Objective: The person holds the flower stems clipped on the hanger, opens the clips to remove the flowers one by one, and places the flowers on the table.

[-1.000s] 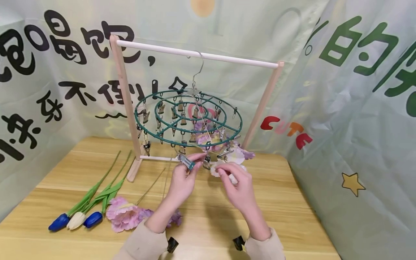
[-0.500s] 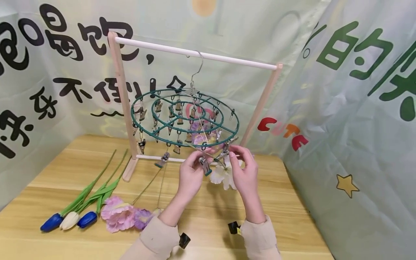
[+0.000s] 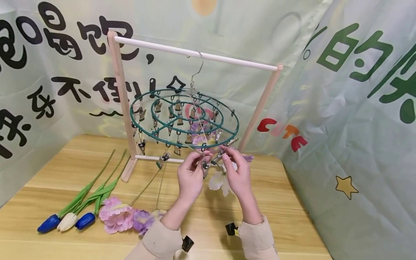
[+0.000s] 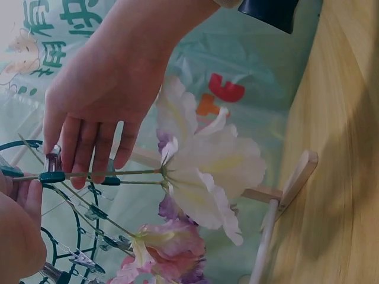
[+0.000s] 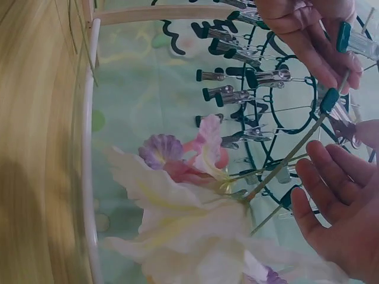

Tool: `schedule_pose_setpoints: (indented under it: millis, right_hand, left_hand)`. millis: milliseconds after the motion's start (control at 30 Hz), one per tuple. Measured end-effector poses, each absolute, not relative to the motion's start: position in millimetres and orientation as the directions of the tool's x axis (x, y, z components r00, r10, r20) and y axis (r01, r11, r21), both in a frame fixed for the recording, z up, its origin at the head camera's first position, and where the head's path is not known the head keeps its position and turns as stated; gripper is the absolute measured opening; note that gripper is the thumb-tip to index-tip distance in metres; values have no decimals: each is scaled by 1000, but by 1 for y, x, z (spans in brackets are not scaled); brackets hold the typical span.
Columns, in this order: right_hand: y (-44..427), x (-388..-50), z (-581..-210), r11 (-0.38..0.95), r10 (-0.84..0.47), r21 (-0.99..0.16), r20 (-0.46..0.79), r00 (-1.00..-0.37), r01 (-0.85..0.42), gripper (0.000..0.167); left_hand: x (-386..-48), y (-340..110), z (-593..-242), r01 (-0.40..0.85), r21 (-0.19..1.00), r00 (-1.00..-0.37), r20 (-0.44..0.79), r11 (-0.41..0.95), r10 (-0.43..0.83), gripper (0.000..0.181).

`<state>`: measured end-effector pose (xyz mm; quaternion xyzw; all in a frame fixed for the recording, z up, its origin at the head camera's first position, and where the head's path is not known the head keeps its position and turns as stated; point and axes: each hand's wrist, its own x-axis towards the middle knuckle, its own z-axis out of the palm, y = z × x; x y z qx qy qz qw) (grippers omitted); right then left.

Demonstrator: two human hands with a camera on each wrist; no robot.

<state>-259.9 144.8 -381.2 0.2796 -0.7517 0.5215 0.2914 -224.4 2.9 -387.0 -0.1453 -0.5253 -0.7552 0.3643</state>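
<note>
Below green hanger (image 3: 186, 133), hands (image 3: 190, 176) pinching stem (image 5: 284, 159) and metal clip (image 5: 341, 118), ruffled white flower (image 4: 216, 157)

You wear a beige left sleeve (image 3: 162, 239) at seven o'clock, a matching right sleeve (image 3: 258, 237) at five, black blocks (image 3: 187, 244) alongside.

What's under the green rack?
Clips, pink petals and white petals. The right hand partly covers the white petals in the head view; what's behind it can't be seen there.

Left of the fingers (image 3: 229, 164), a wooden table (image 3: 286, 224) carries tulips (image 3: 67, 222), a pink flower (image 3: 116, 216) and a purple flower (image 3: 141, 221); beyond, a stand (image 3: 234, 60).
</note>
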Motion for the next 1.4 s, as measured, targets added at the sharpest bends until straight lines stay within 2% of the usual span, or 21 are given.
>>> schedule_pose_setpoints:
  millis: [333, 567, 733, 1133, 1400]
  right_hand:
    - [148, -254, -377, 272, -132, -637, 718, -683, -722, 19]
    - [144, -248, -375, 121, -110, -773, 613, -782, -623, 22]
    - [142, -247, -374, 67, -83, -828, 552, -830, -557, 23]
    - [139, -246, -375, 74, -15, -847, 528, -849, -527, 23]
    - [138, -247, -376, 70, 6, -817, 575, -818, -573, 23]
  left_hand:
    - [-224, 2, -389, 715, 677, -680, 613, -177, -403, 8]
    - [-223, 0, -390, 700, 663, -706, 586, -266, -398, 10]
    - [-223, 0, -389, 703, 666, -700, 589, -248, -404, 10]
    - [-225, 1, -389, 708, 668, -691, 590, -229, -418, 10]
    - [-224, 1, -389, 689, 678, -713, 569, -257, -410, 10]
